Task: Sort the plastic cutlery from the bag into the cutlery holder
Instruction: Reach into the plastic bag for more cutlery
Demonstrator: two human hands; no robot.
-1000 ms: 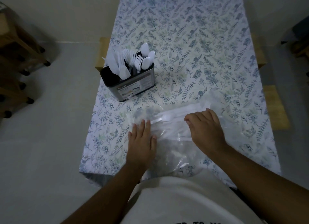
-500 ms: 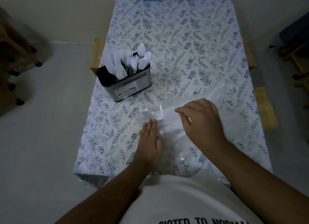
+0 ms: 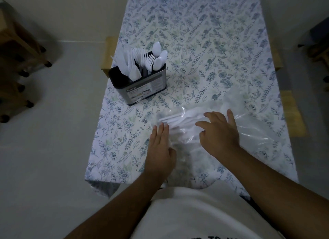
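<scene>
**Now: white handles in the bag point left, toward the flat left hand**

Here the table [image 3: 204, 48] runs away from the person under a leaf-print cloth. The cutlery holder [image 3: 140, 89] stands upright near its left edge, well ahead and to the left of both hands. It already carries knives at its left, forks in the middle and spoons at its right.

The bag [image 3: 252, 130] is clear plastic and lies flat on the cloth at the near end, spreading out to the right. Inside it a bundle of white cutlery [image 3: 179, 120] remains. Long axis runs roughly left to right, tilted a little away at the right — thin handle ends at the left, wider heads toward the right and partly hidden.

Left hand [image 3: 160, 153] — flat, fingers together and extended, palm down on the left part of the bag, gripping nothing. Its fingertips sit just beside the handle ends.

Right hand [image 3: 219, 131] — fingers spread and curved over the bundle from above, on the plastic. No closed grip is visible; whether any fingertip pinches a piece through the film I cannot tell.

Judgement: the right hand sits over the bundle's middle, the left nearest the handle tips. Where the bag's opening lies is not visible.
</scene>
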